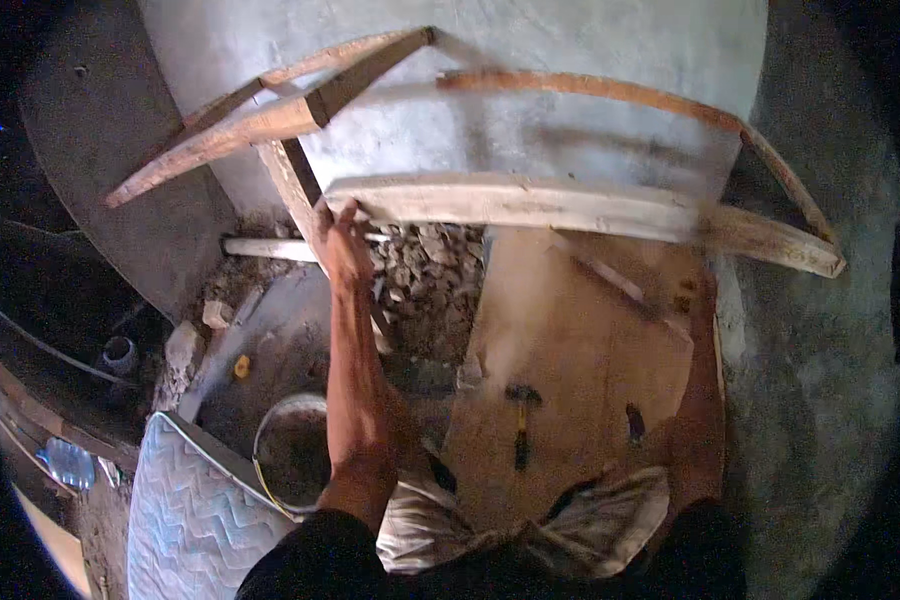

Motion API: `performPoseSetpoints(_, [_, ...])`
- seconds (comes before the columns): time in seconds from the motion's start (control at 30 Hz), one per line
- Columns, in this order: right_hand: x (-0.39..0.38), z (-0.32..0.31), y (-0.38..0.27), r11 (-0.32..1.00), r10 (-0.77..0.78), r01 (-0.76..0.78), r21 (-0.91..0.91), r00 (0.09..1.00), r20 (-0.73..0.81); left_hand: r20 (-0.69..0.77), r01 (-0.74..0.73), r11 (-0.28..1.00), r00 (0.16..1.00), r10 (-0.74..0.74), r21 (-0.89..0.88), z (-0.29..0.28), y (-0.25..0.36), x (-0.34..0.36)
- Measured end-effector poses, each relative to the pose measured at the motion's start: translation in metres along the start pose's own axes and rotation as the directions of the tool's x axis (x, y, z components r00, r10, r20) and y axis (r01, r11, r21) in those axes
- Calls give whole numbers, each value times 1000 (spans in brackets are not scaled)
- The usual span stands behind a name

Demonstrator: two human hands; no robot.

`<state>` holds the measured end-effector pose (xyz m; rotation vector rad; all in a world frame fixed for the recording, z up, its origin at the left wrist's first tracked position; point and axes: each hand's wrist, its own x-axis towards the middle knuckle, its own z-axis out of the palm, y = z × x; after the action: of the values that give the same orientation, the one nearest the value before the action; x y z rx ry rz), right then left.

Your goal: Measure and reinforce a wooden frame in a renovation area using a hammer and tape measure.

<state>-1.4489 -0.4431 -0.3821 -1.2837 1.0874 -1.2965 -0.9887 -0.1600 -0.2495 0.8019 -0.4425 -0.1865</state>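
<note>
A long pale wooden beam [510,205] spans the view horizontally, joined to a wooden frame of orange-brown battens [590,90] and an upright timber [290,190]. My left hand [343,240] grips the beam's left end beside the upright, with its fingers curled against the wood. My right hand [702,260] is at the right part of the beam, smeared by motion, so its fingers cannot be made out. A hammer [520,430] with a black and yellow handle lies on the brown board [490,330] below, and a small dark object [634,422] lies to its right.
Rubble [420,265] fills a gap beside the board, crossed by a white pipe [270,248]. A round bucket [290,435], a quilted mattress [190,500] and a plastic bottle [68,463] are at lower left. Curved concrete walls [470,30] enclose the area.
</note>
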Motion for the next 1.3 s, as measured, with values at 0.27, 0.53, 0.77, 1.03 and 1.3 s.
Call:
performPoseSetpoints(0.27, [51,-59,48,987,39,-31,-155,998,44,35,57,998,998,-57,-7,13,-17,6])
performPoseSetpoints(0.53, [9,-18,2,992,105,-101,-71,994,44,106,-30,1000,994,31,-8,5,-13,10])
performPoseSetpoints(0.77, [12,-25,6,986,128,-115,-123,986,103,119,-75,997,990,75,-8,2,-19,13])
performPoseSetpoints(1.03, [19,-24,18,984,121,-106,-142,988,99,167,-63,998,984,61,9,3,-15,12])
performPoseSetpoints(1.3, [33,-46,36,983,181,-177,-57,981,69,48,-4,998,999,0,70,12,-10,-5])
